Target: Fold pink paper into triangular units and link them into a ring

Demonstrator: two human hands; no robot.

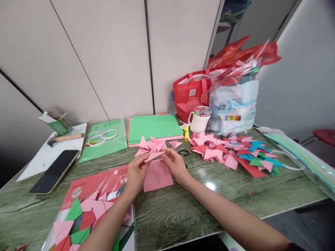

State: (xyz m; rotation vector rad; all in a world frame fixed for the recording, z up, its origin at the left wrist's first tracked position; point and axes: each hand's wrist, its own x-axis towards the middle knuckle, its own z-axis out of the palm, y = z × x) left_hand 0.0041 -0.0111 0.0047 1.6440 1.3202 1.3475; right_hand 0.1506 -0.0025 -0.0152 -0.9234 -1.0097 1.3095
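My left hand [136, 174] and my right hand [176, 164] together pinch a small folded pink paper piece [154, 155] just above the green wood-grain table [183, 212]. Under the hands lies a flat pink paper square [158, 179]. Right behind them sits a small cluster of folded pink pieces [150, 144], with one more pink piece [175, 143] a little to the right. A black hair tie [184, 152] lies beside my right hand.
A heap of folded pink, red, blue and green pieces [235, 153] lies right. Behind: green paper stack [154, 128], white mug [200, 120], glue stick [186, 133], red bag [192, 94], plastic bag [232, 101]. Left: phone [54, 170], hammer [65, 138], tape rolls [102, 137], red paper pack [96, 195].
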